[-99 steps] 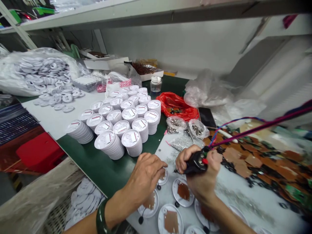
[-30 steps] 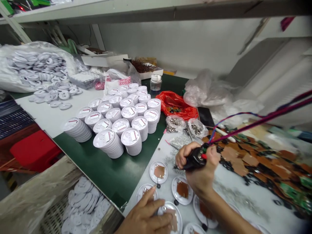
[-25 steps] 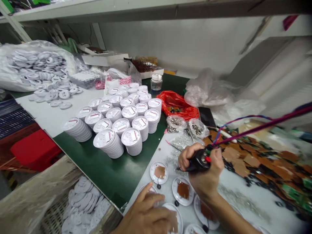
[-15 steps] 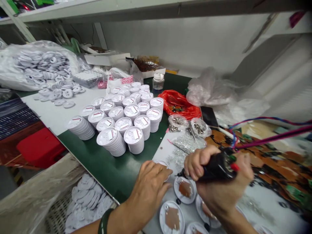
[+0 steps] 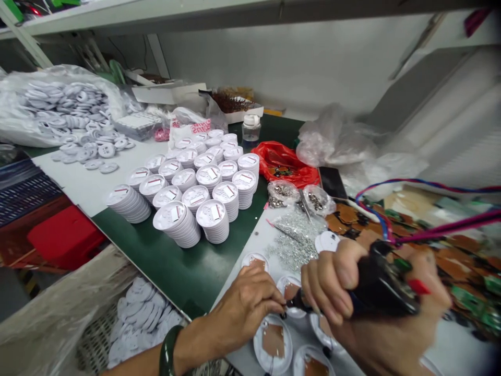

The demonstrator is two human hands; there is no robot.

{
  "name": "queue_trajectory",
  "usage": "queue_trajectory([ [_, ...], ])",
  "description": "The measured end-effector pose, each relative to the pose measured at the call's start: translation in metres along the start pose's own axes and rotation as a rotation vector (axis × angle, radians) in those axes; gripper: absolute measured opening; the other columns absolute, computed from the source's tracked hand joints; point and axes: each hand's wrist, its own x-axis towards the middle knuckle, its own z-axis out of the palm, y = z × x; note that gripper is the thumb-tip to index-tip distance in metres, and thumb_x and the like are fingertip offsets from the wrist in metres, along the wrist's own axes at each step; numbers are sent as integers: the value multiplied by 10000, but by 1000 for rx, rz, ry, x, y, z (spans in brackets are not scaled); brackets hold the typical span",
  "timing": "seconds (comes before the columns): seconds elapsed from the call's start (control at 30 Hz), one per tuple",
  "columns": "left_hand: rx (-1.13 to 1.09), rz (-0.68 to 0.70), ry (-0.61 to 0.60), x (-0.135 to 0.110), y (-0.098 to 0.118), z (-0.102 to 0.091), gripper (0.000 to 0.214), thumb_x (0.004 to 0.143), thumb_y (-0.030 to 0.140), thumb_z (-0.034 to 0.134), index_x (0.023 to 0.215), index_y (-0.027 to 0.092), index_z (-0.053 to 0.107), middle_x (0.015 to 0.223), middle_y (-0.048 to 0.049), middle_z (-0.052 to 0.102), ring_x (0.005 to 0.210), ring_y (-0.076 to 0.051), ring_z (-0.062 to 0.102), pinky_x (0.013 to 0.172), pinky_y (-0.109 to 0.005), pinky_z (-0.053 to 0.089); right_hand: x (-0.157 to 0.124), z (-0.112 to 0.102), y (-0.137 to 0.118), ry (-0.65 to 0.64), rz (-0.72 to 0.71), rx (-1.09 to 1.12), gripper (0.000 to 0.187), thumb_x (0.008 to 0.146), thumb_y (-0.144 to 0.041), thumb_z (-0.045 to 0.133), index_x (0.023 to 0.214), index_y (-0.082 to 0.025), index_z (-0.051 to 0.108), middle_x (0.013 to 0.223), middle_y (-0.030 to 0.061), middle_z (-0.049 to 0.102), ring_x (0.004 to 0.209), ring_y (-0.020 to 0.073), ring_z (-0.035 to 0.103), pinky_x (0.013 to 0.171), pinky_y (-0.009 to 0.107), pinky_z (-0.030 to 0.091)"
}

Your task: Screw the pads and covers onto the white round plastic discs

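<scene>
The single head-worn view looks forward and down from just behind the fingers, close above them, facing across the tabletop beyond them toward a shelf

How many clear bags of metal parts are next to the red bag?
2. The left bag and the right bag lie side by side just below the red bag. Others may be hidden.
</scene>
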Motion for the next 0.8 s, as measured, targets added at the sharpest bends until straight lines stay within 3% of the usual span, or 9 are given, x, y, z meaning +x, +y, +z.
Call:
queue_trajectory([
  [0.1,73,3,-50,-9,8,-2,190,1040,127,512,1036,202,687,978,-9,725,946,-157,650,981,-313,431,-8,-4,-3,-44,68,-40,601,883,-733,449,631,-224,646,436,-10,475,356,142,438,395,294,397],
  [0.2,255,99,-99,-25,10,-4,284,1044,118,435,1197,223,649,1025,-17,727,992,-171,648,1101,-368,372,-22,-14,3,-104,164,-126,574,854,-758,478,665,-248,659,455,9,499,372,171,448,402,342,430],
  [0.37,509,346,-7,-54,-1,10,195,1077,242,491,1023,234,679,1081,66,766,1180,-147,619,1286,-384,64,-50,-32,25,-107,272,-167,635,825,-840,429,707,-265,670,477,41,516,382,210,465,329,357,397],
  [0.47,565,392,36,-62,-6,18,270,1091,235,465,951,240,697,1064,92,775,1221,-134,609,1293,-408,67,-57,-36,35,-97,285,-165,675,793,-885,418,703,-262,663,482,42,510,358,199,442,295,344,366],
  [0.6,581,386,20,-61,-9,21,186,1059,239,546,972,253,709,1054,93,779,1233,-122,617,1292,-421,99,-59,-37,40,-90,278,-163,655,805,-867,406,695,-271,654,478,31,495,349,181,401,296,323,333],
  [0.8,598,417,-12,-55,-3,13,254,1081,241,501,935,253,709,1069,114,781,1243,-112,614,1294,-407,6,-65,-26,44,-108,249,-200,638,797,-849,486,684,-245,657,468,12,502,421,170,444,400,309,402],
])
